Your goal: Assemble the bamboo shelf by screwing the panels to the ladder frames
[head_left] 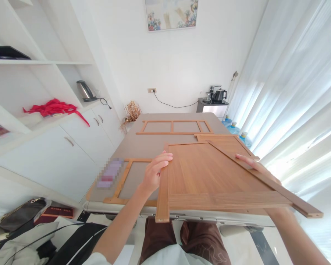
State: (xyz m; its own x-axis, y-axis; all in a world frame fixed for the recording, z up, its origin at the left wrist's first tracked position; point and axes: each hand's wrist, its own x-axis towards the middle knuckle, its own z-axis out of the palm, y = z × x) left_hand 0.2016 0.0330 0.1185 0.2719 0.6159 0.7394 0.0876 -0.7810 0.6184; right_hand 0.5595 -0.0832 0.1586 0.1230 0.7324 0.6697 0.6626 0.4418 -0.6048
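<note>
A wooden panel [206, 173] with raised rails along its sides is held tilted over the front of the table, its near end reaching past the edge. My left hand [156, 171] is closed on its left rail, fingers over the top. On the opposite side, my right hand [257, 171] grips the right rail, with the palm partly hidden beneath. Behind it, a second wooden panel [226, 139] lies partly covered. An open wooden frame [172, 127] rests at the table's far end. Another open frame [123, 178] lies near my left forearm, its right part hidden by the panel.
The grey-topped table [151, 143] spans the middle. A blurred purple item [110, 173] lies at its left edge. White cabinets [77, 143] stand left, with a kettle [85, 91] and red cloth [55, 108]. Water bottles [233, 128] and a curtain [300, 73] are on the right.
</note>
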